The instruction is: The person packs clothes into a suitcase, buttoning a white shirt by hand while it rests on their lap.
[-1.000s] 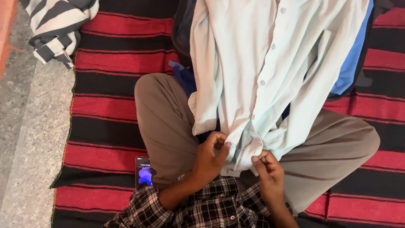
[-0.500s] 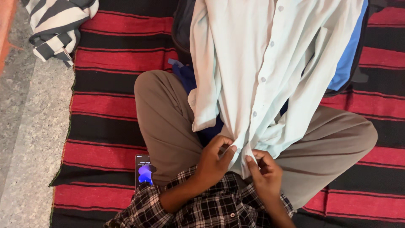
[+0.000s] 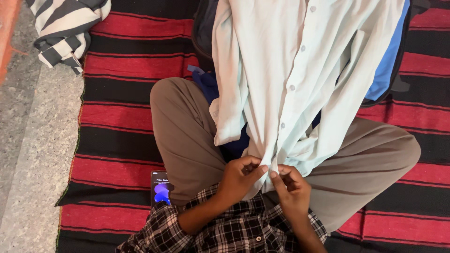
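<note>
A pale mint button-up shirt lies spread over my crossed legs in brown trousers, its button placket running down toward me. My left hand pinches the shirt's near hem at the placket. My right hand grips the same hem just to the right, fingertips almost touching the left hand's. Both hands sit close to my checked sleeves and waist. The hem's very end is hidden between my fingers.
A red and black striped blanket covers the floor under me. A phone with a lit screen lies by my left knee. A black and white striped cloth sits at the far left. Blue garments lie under the shirt. Grey stone floor on the left.
Both hands have drawn the shirt's hem closer to my body and come together. The inner hem band that showed a second ago is now folded out of sight.
</note>
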